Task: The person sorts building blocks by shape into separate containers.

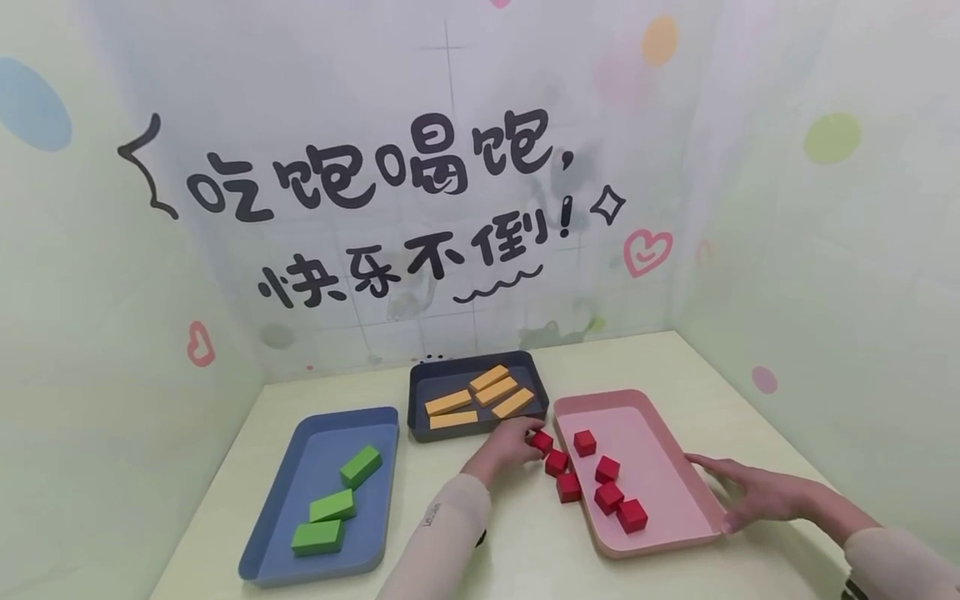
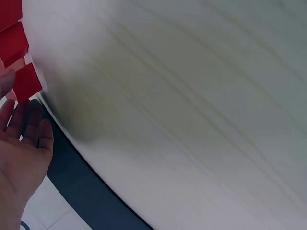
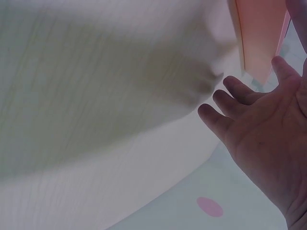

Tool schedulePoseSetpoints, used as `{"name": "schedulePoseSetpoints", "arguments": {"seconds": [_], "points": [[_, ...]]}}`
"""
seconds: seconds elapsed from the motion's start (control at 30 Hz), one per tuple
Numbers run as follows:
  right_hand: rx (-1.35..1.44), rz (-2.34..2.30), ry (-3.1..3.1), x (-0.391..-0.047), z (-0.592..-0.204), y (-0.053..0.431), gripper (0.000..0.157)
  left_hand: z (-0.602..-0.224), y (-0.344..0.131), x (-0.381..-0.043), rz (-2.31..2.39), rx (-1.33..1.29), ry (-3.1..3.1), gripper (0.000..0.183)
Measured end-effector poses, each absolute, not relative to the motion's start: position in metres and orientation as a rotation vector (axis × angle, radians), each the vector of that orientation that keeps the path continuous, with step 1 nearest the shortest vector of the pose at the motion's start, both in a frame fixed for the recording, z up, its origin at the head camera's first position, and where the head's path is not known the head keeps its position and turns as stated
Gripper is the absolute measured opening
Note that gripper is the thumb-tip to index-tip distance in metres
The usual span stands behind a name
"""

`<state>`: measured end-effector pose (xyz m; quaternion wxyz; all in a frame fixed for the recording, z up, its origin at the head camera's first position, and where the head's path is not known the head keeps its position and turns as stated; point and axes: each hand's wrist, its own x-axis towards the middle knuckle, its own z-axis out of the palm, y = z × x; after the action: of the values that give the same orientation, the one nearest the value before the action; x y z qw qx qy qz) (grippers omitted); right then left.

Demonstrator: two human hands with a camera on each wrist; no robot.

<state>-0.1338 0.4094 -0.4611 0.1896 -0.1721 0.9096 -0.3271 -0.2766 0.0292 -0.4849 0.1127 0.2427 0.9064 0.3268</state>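
My left hand (image 1: 512, 446) reaches to the upper left side of the pink tray, with thumb and fingertips around a red cube (image 1: 541, 442). In the left wrist view, this cube (image 2: 27, 83) shows between the thumb and the fingertips. Two more red cubes stand in a slanting row with it, beside the tray's left wall. Several red cubes (image 1: 609, 497) lie inside the pink tray (image 1: 660, 533). My right hand (image 1: 765, 493) is spread at the tray's right side, fingertips and thumb right at the rim; its palm (image 3: 268, 139) holds nothing in the right wrist view.
A blue tray (image 1: 258, 533) with three green blocks (image 1: 318, 537) stands at the left. Behind, a dark grey tray (image 1: 411, 400) holds several orange blocks (image 1: 497, 390). The pale table (image 1: 510, 558) meets a printed backdrop (image 1: 480, 75) at its far edge.
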Motion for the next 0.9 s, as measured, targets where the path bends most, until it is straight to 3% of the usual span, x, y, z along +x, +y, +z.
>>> {"name": "schedulePoseSetpoints", "arguments": {"seconds": [0.5, 0.9], "points": [[-0.493, -0.897, 2.567, -0.133, -0.459, 0.407, 0.096, -0.486, 0.017, -0.273, 0.933, 0.677, 2.679, 0.027], [-0.531, -0.906, 2.568, -0.134, -0.461, 0.409, 0.094, -0.483, 0.004, -0.273, 1.024, 0.581, 2.661, 0.025]]}}
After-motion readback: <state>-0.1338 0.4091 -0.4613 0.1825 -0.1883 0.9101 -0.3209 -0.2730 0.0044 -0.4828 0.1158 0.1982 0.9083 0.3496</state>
